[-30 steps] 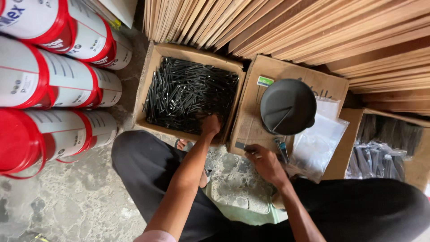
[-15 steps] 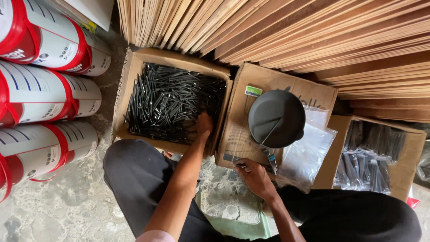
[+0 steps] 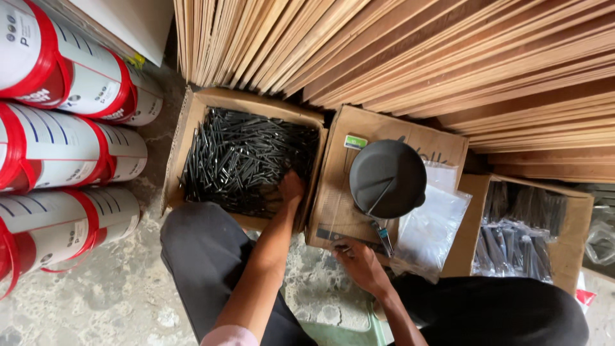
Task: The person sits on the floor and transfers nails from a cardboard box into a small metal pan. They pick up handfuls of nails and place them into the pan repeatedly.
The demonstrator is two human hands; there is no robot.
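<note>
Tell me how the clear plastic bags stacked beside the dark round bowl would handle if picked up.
The clear plastic bags look thin and limp, so probably floppy and very light. Their glossy film suggests the stack could slide apart. One edge droops off the closed cardboard box, hinting at little stiffness.

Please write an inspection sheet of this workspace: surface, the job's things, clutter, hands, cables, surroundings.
Surface: rough mottled concrete floor; the person sits low over it.
Job's things: open cardboard box full of loose black nails; closed carton carrying a dark round bowl.
Clutter: clear plastic bags beside the bowl; another box with bagged black pieces.
Hands: left hand down among the nails, grip hidden; right hand at the carton's near edge, grip unclear.
Cables: nothing seen.
Surroundings: white buckets with red lids lying on the left; wooden sheets stacked on edge behind.
</note>
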